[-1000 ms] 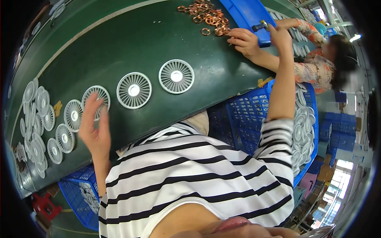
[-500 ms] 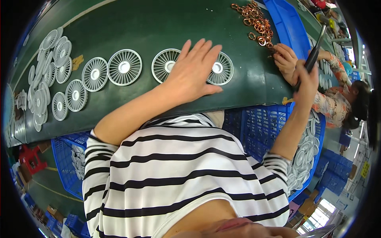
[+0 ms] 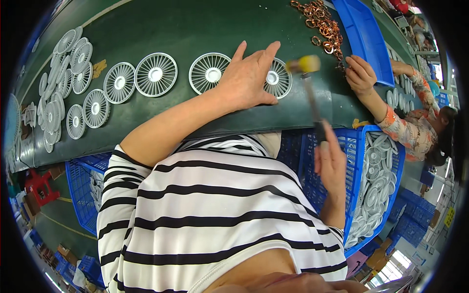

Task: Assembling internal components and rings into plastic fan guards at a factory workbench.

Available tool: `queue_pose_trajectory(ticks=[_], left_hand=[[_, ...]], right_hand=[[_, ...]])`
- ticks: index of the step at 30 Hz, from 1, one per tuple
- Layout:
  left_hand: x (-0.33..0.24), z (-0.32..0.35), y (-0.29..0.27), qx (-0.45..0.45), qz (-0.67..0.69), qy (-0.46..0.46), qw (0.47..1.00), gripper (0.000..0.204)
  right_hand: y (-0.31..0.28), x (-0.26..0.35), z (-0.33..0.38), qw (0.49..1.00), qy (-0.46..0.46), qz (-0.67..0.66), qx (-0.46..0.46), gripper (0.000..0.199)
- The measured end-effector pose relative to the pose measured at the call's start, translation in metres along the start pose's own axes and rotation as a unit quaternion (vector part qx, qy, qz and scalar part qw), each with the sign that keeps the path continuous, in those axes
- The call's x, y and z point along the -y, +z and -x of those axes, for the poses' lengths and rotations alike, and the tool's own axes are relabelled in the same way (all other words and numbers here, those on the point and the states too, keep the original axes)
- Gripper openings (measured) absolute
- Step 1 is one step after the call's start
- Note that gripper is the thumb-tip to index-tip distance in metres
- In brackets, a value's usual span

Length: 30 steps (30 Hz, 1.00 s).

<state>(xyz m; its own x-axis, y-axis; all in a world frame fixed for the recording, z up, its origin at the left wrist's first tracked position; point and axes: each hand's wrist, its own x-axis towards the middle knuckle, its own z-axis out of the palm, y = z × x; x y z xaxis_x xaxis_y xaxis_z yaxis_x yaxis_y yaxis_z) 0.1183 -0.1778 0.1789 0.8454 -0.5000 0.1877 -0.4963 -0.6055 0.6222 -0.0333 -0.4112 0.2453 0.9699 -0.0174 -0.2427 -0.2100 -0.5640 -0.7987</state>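
My right hand (image 3: 332,161) is closed round the black grip of a hammer (image 3: 316,131) with a yellow head and a metal shaft, its head smeared by motion. The head is just right of a grey spoked wheel (image 3: 274,79) on the green tabletop (image 3: 161,24). My left hand (image 3: 249,75) arches over that wheel's left side, fingers apart, thumb by its near edge; exact contact is hidden. Left of this hand lies another spoked wheel (image 3: 213,74), partly covered by the hand. Farther left lie two overlapping wheels, the larger one (image 3: 156,74) on the right.
Many wheels (image 3: 51,117) lie heaped at the table's left. Copper-coloured rings (image 3: 328,29) are piled at the far right, by a blue tray (image 3: 359,34). Another person's hand (image 3: 360,75) is beside the rings. Blue crates (image 3: 352,190) stand below the table edge, one with wheels.
My right hand has swung the hammer down and left, toward the wheel. My left hand has gone from flat to arched, uncovering more of the left wheel.
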Motion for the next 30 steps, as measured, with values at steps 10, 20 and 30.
queue_pose_trajectory(ticks=[10, 20, 30], left_hand=[[0.026, 0.044, -0.063, -0.041, -0.098, 0.016, 0.994, 0.118], [0.050, 0.064, -0.066, -0.036, -0.002, -0.036, 0.999, 0.118], [0.076, 0.099, -0.115, -0.114, -0.201, -0.014, 0.973, 0.118]], right_hand=[[0.006, -0.014, -0.028, 0.993, -0.034, 0.112, -0.006, 0.041], [0.046, 0.020, -0.045, 0.984, -0.081, 0.094, 0.129, 0.043], [0.062, 0.035, -0.052, 0.968, -0.152, 0.171, 0.103, 0.040]])
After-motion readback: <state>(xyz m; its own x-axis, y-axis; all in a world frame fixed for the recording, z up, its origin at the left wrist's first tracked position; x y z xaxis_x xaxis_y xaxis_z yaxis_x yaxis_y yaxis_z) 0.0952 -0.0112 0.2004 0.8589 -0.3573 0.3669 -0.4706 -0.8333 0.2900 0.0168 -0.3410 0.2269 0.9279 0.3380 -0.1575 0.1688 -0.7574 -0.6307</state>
